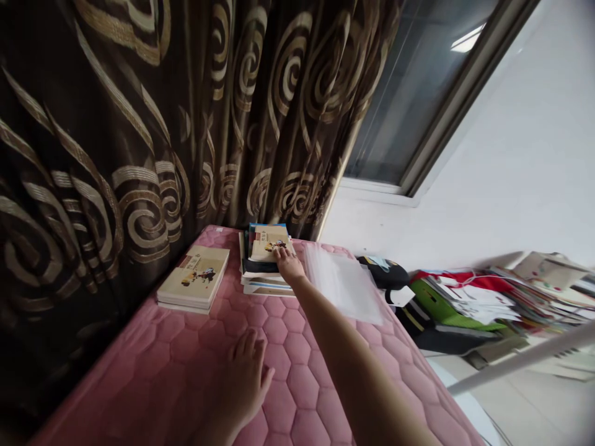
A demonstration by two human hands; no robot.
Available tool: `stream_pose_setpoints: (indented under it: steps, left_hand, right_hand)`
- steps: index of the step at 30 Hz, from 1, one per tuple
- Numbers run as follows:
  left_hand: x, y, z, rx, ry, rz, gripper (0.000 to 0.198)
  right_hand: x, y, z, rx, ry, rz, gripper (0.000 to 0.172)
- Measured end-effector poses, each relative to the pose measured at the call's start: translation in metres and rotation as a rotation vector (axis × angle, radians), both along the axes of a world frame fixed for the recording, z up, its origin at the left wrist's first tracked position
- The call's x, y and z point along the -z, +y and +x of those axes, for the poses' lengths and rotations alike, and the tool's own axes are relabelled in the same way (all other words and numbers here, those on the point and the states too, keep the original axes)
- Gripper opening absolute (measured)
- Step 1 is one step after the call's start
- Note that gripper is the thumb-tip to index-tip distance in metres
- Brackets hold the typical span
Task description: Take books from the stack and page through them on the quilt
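My right hand [289, 265] reaches far forward, its fingers laid over the right edge of a small beige book [269, 238] with a cartoon picture on its cover. That book tops a stack of mixed books [264, 282]. The thumb is hidden, and I see no lifting. My left hand [245, 375] holds nothing; its fingers are apart, low above or on the pink mattress [283, 347]. To the left, a neat pile of beige books [198, 279] bears a similar cover picture.
Clear plastic sheets [344, 285] lie on the mattress right of the stack. Beyond its right edge are a black bag [385, 272], a green folder [437, 303], heaped papers and a pale pole [520, 358]. A dark patterned curtain [260, 111] hangs behind, beside a window [395, 93].
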State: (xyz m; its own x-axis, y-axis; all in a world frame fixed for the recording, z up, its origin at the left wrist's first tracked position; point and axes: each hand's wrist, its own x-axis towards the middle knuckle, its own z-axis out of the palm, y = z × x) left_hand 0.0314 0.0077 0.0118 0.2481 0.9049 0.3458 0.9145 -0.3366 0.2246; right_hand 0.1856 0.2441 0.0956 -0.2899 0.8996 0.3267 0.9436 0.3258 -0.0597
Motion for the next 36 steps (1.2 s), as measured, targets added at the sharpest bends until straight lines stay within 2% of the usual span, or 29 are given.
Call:
stream_pose_setpoints:
  steps: [5, 7, 9, 12, 14, 17, 20, 24, 27, 29, 33, 36]
  left_hand:
    - [-0.003, 0.0, -0.002, -0.007, 0.019, -0.068, 0.042]
    - [-0.002, 0.0, -0.003, -0.007, 0.026, -0.086, 0.043]
    - [0.001, 0.001, -0.003, -0.005, 0.025, -0.094, 0.043]
    - [0.005, 0.003, -0.001, -0.015, 0.017, -0.095, 0.042]
    - [0.005, 0.003, 0.001, -0.036, 0.019, -0.096, 0.041]
    - [0.004, 0.004, 0.003, -0.044, 0.02, -0.09, 0.04]
    - [0.001, 0.005, 0.002, -0.033, 0.016, -0.076, 0.038]
    - [-0.004, 0.004, 0.001, -0.028, 0.01, -0.085, 0.037]
    - [-0.005, 0.003, 0.001, -0.023, 0.001, -0.086, 0.036]
    - [-0.004, 0.003, 0.0, -0.018, -0.002, -0.081, 0.036]
    - [0.0, 0.005, 0.0, -0.011, -0.006, -0.082, 0.037]
    - [0.0, 0.006, 0.0, -0.02, -0.004, -0.101, 0.037]
  right_hand:
    - [0.003, 0.001, 0.011, 0.001, 0.045, 0.008, 0.042]
    - [0.005, -0.004, 0.03, 0.064, 0.084, 0.022, 0.042]
    - [0.011, -0.016, 0.059, 0.2, 0.138, 0.046, 0.043]
    - [0.03, -0.041, 0.113, 0.472, 0.213, 0.048, 0.049]
    - [0.047, -0.059, 0.144, 0.586, 0.237, 0.002, 0.048]
    - [0.071, -0.077, 0.17, 0.613, 0.245, -0.063, 0.043]
    - [0.083, -0.084, 0.175, 0.576, 0.24, -0.077, 0.036]
    - [0.082, -0.086, 0.17, 0.566, 0.247, -0.085, 0.028]
    - [0.076, -0.09, 0.172, 0.629, 0.278, -0.069, 0.03]
    - [0.071, -0.095, 0.18, 0.75, 0.308, -0.038, 0.041]
    - [0.063, -0.106, 0.205, 1.088, 0.402, -0.039, 0.067]
    - [0.059, -0.115, 0.218, 1.163, 0.454, -0.068, 0.064]
